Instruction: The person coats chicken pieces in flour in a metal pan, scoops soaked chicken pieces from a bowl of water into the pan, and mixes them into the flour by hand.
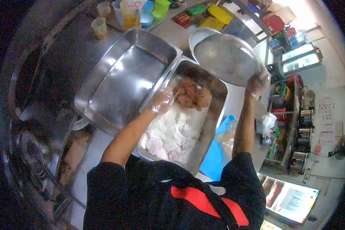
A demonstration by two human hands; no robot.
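Observation:
My right hand [259, 82], in a clear plastic glove, grips the edge of a large round mesh strainer [227, 59]. The strainer is over a metal bowl [198, 35] and largely hides it. My left hand [161, 100], also gloved, is at the left side of a deep metal tray [217, 104], beside the raw meat pieces [191, 94]; its fingers are too indistinct to read. The meat lies in a heap at the tray's far end. White flour [176, 128] covers the rest, with lumpy coated pieces [161, 147] at the near end.
A second metal tray [120, 82] adjoins on the left, shiny inside. Behind it stand plastic cups [99, 27], a jug with yellowish liquid [132, 17], and blue and green containers [161, 8]. A blue plastic bag [214, 151] lies right of the flour tray. Shelves [281, 126] line the right side.

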